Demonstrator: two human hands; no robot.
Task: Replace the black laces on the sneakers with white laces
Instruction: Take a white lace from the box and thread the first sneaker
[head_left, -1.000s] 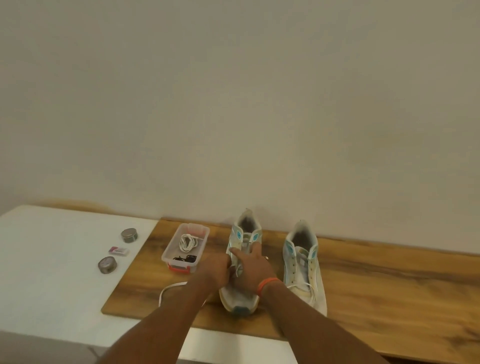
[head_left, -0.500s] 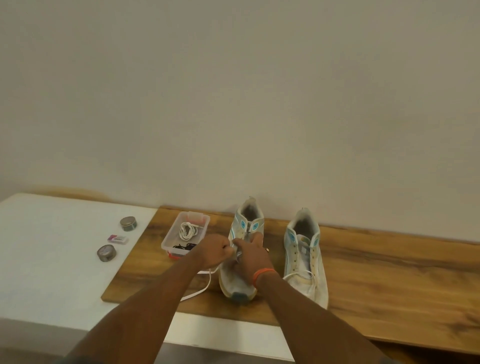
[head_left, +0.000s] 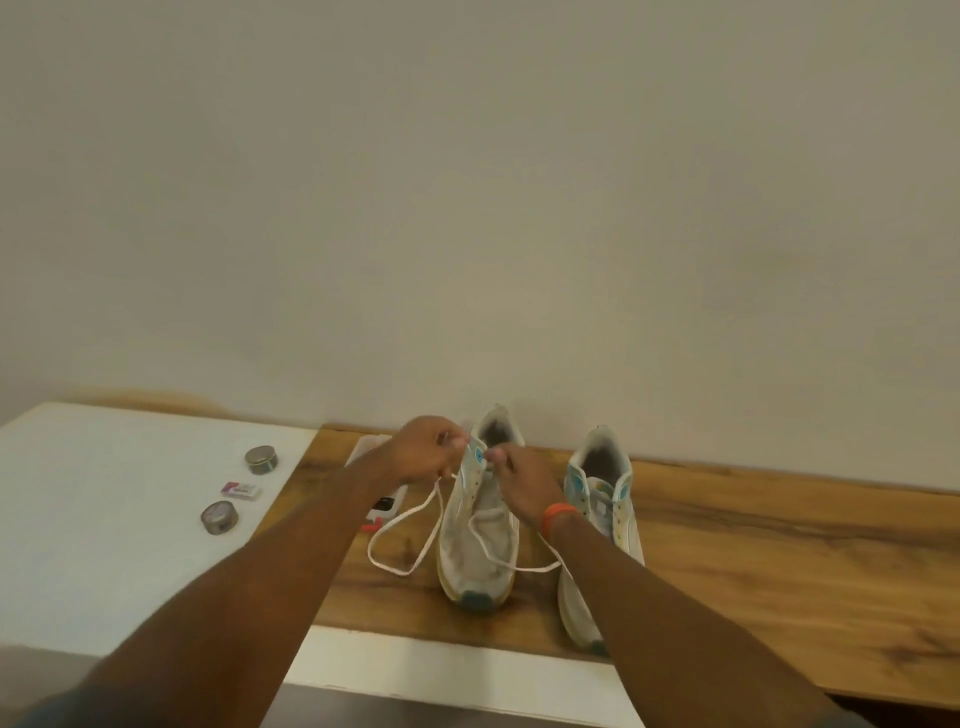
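A plain pale wall (head_left: 467, 208) fills most of what I see, and below it a white tabletop (head_left: 104, 545) carries a long brown wooden board (head_left: 753, 561) pushed back against the wall. On the white surface to my left lie two small round metal tins (head_left: 262, 460) and, between them, a little white and pink packet (head_left: 240, 489). Two worn white sneakers with light blue patches stand side by side on the board, toes toward me: the left sneaker (head_left: 478, 540) just in front of my hands, the right sneaker (head_left: 597, 519) beside it, partly behind my right forearm. A clear plastic box with a red clip (head_left: 387, 506) sits on the board near the left sneaker, mostly hidden under my left arm. My left hand (head_left: 423, 449) is curled closed, pinching one end of the flat white lace (head_left: 415, 540) up by the sneaker's collar; from there the lace drops in a loose loop onto the board. My right hand (head_left: 519, 480), with an orange band (head_left: 558, 517) on the wrist, has its fingertips closed on the other run of the lace at the top eyelets, and that part trails across the toe of the left sneaker.
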